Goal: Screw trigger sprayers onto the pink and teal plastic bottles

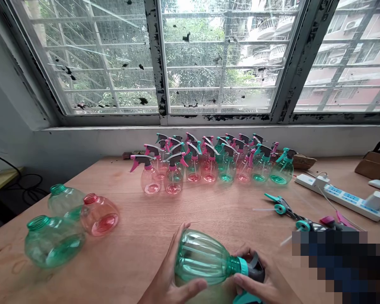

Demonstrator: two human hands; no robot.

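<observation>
A clear green spray bottle (202,257) lies on its side in the air just above the front of the table, its base to the left. My left hand (174,270) is wrapped around the base end, thumb below and fingers behind. At the neck, my right hand (262,274) grips the teal collar and black spray head (256,267); part of the teal trigger shows under the palm. The head sits on the bottle's neck, but whether it is tight I cannot tell.
Headless bottles, green (53,245) and pink (99,215), lie at the left. Several assembled spray bottles (209,164) stand along the back. Loose spray heads (291,213) and a power strip (342,196) are at the right. A window (221,63) is behind.
</observation>
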